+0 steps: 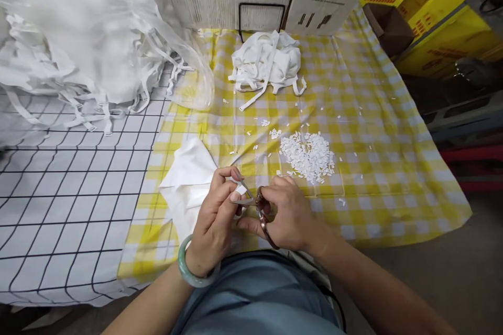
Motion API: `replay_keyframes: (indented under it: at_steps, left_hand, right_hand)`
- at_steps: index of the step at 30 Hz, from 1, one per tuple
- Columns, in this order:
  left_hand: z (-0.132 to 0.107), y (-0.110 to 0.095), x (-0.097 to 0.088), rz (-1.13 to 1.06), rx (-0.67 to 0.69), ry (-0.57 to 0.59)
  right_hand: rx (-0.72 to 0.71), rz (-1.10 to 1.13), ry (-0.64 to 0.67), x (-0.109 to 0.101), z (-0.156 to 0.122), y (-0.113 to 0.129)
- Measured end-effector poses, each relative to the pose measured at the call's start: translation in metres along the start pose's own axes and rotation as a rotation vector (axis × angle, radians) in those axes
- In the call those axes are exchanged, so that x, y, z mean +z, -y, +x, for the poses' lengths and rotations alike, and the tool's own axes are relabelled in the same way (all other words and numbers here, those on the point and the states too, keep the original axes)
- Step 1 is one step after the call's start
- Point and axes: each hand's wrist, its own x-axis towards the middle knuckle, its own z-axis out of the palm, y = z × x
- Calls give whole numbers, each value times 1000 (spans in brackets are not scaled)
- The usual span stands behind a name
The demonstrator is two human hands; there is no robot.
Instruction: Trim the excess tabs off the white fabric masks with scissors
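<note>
My right hand (288, 212) is closed round the handles of a pair of scissors (264, 217), whose blades are spread and point left. Pinched in my left hand (218, 217) is the end of a white fabric piece (192, 167), and a small white tip (240, 189) of it shows between the blades. The rest of the fabric lies on the table to the left, partly hidden behind the left hand. Right beyond my hands is a pile of tiny white cut bits (308, 156).
A bundle of white strapped fabric pieces (267, 60) sits farther back, by a black wire stand (261, 5) and cardboard boxes (228, 0). Back left, a large clear plastic bag (90, 26) holds more. Yellow checked cloth (377, 167) covers the table; yellow boxes (440, 21) stand right.
</note>
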Motion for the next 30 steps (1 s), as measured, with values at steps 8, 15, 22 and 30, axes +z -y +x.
replay_keyframes:
  at_steps: [8, 15, 22, 30]
  left_hand:
    - [3, 1, 0, 169, 163, 42]
    - [3, 4, 1, 191, 220, 56]
    - [4, 6, 4, 209, 189, 66]
    - [35, 6, 24, 296, 183, 167]
  right_hand:
    - [-39, 9, -43, 0, -1, -3]
    - [-51, 12, -77, 2, -2, -4]
    - [-12, 0, -67, 2, -4, -10]
    - [204, -13, -92, -7, -13, -31]
